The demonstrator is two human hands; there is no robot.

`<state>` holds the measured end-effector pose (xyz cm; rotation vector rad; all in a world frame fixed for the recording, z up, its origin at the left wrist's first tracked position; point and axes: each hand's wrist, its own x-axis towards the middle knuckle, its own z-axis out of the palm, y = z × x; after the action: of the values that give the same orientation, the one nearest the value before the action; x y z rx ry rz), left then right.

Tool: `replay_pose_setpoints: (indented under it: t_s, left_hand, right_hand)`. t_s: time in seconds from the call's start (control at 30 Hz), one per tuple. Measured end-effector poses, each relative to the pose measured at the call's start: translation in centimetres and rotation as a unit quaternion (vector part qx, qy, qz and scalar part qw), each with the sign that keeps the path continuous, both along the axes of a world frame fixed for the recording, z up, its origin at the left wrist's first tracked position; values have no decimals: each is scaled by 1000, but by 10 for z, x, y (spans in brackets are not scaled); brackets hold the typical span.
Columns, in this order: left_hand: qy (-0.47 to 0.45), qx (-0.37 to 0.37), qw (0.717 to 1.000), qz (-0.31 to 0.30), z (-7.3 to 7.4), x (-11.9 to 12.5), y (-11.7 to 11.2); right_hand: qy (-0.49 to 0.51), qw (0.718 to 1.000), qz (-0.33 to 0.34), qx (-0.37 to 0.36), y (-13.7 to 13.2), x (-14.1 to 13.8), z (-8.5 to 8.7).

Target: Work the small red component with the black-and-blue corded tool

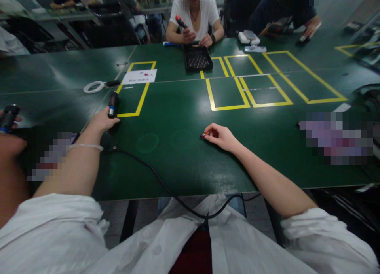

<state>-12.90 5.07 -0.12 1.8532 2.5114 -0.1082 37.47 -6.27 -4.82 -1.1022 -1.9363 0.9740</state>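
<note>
On the left, my left hand (102,119) is closed around the lower end of a black flashlight-like cylinder (113,102) with a blue band. The cylinder stands near a yellow taped box, and most of the fingers are hidden. My right hand (221,137) rests on the green table (178,163) right of the middle. Its thumb and fingers pinch a small red and black piece (203,135), too small to name. Between my hands, two faint circles mark the tabletop.
A black cable (157,175) runs from the table over its front edge. Ahead lie a printed card (139,76), a white coil (94,87) and a black tray (198,58). A person opposite holds a red-tipped tool (181,21). At far left, another person's hand grips a similar black cylinder (10,115).
</note>
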Motion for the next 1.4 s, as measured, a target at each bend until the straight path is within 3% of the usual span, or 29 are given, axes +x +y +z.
replay_pose_setpoints:
  t_s: [0.17, 0.33, 0.47, 0.6, 0.77, 1.0, 1.4]
  left_hand:
    - [-55, 44, 998, 5, 1, 33, -21]
    - [-87, 74, 993, -34, -5, 95, -52]
    - [-94, 87, 983, -130, -8, 161, -82]
    - [-116, 49, 966, -225, -5, 224, -108]
    - [-142, 12, 942, -304, -5, 275, -125]
    - [-173, 18, 928, -329, -11, 302, -135]
    - [-214, 11, 921, -326, -17, 304, -141]
  right_hand:
    - [-6, 1000, -3, 3, 0, 0, 0]
    - [-5, 1000, -6, 9, 1, 1, -3]
    - [4, 1000, 1, 5, 2, 2, -5]
    - [31, 999, 20, -6, 2, 1, -5]
    - [43, 999, 19, 11, 1, 2, -2]
    - [8, 999, 14, 40, 1, 3, -1]
    - [-13, 997, 65, 38, -2, 2, 3]
